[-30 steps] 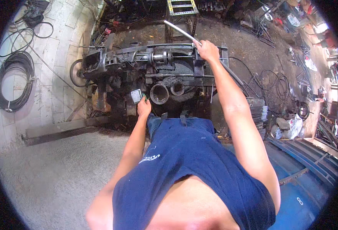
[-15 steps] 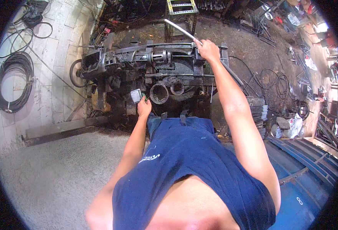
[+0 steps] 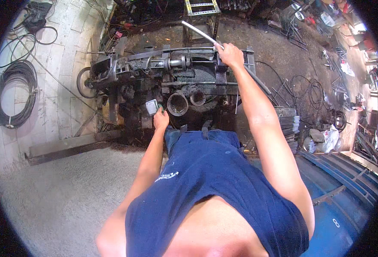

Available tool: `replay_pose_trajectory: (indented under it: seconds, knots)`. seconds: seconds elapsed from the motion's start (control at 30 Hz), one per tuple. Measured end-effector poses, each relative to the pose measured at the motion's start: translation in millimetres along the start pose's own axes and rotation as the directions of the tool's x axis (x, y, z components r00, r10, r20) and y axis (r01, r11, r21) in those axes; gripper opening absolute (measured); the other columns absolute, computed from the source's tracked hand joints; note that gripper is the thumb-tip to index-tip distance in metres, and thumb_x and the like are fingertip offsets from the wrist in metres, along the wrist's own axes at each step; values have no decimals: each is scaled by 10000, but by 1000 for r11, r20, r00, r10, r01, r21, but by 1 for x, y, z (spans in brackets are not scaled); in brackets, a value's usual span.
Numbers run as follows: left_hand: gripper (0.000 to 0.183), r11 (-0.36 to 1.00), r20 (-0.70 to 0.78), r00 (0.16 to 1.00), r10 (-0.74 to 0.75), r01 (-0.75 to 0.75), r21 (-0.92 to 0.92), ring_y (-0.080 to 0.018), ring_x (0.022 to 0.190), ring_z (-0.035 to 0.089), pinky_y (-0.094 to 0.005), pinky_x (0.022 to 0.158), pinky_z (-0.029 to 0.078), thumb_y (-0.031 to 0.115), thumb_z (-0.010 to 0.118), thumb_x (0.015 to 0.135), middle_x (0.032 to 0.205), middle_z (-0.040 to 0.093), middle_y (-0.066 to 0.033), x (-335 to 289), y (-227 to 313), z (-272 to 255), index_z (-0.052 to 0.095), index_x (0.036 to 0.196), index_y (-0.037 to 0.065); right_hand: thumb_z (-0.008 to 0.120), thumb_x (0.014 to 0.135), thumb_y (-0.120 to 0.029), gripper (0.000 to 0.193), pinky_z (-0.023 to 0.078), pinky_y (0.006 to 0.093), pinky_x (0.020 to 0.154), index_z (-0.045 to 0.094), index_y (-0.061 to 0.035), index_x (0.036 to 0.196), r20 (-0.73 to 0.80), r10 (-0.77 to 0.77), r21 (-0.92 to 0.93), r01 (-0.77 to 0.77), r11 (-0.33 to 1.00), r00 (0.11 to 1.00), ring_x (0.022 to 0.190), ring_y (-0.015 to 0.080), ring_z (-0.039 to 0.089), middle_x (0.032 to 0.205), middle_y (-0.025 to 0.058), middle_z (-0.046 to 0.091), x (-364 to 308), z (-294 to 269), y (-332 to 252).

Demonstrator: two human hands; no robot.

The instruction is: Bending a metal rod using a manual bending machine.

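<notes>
My right hand [image 3: 231,55] is wrapped round a long metal bar [image 3: 198,32] above the far right part of a dark, greasy machine [image 3: 141,64]. The bar's pale end slants up to the left, and a darker length runs down to the right behind my forearm. My left hand [image 3: 161,119] is closed at a small green part [image 3: 160,109] beside a grey square box [image 3: 152,107] on the machine's near side. My fingers partly hide that green part. Two round, open-ended metal cups [image 3: 177,104] lie right of my left hand.
A coil of black cable [image 3: 15,94] lies on pale tiles at the left. A yellow-edged metal stand [image 3: 202,8] is beyond the machine. Several thin rods [image 3: 288,123] are stacked near my right forearm. Blue metal panels [image 3: 326,205] lie at the lower right.
The bar and my right hand have shifted very slightly left. My left hand stays at the grey box.
</notes>
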State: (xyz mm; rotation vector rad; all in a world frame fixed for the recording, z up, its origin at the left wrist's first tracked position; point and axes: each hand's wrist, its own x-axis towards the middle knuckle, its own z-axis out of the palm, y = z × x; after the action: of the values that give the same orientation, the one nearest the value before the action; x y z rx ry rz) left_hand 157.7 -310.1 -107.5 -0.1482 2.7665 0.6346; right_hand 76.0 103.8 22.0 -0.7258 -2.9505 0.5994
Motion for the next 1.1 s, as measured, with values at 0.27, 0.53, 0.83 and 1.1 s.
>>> replay_pose_trajectory:
  seconds: [0.27, 0.53, 0.83, 1.1]
  knots:
    - [438, 1000, -7, 1000, -7, 7, -9, -430, 1014, 638, -490, 885, 510, 273, 590, 884, 1080, 663, -264, -1, 1, 0, 598, 1277, 78, 400, 938, -616, 653, 481, 505, 906, 711, -44, 996, 16, 8, 41, -9, 999, 1000, 1025, 395, 641, 1085, 221, 671, 2, 0, 4]
    - [440, 1000, 16, 1000, -22, 22, -12, -408, 1001, 651, -472, 884, 511, 279, 597, 880, 1053, 677, -251, -2, 3, -5, 610, 1261, 60, 389, 941, -619, 667, 487, 510, 890, 707, -35, 992, 13, -16, 14, 15, 1000, 1000, 1016, 400, 641, 1073, 223, 671, 2, 1, -4]
    - [434, 999, -22, 1000, -5, 5, -33, -375, 988, 662, -456, 869, 514, 286, 604, 881, 1028, 696, -209, -2, 0, -3, 618, 1261, 75, 349, 955, -613, 663, 491, 494, 888, 704, -58, 1030, 8, -12, -19, 12, 1000, 1000, 1034, 392, 633, 1096, 219, 664, 0, -1, -1]
    - [436, 999, -25, 1000, 16, -17, -43, -373, 978, 667, -459, 865, 516, 293, 609, 881, 1015, 698, -205, -2, -3, -2, 617, 1262, 81, 402, 932, -627, 664, 481, 506, 905, 709, -46, 1025, 9, 5, 30, -5, 1000, 1000, 1039, 389, 634, 1090, 201, 673, 1, -1, -2]
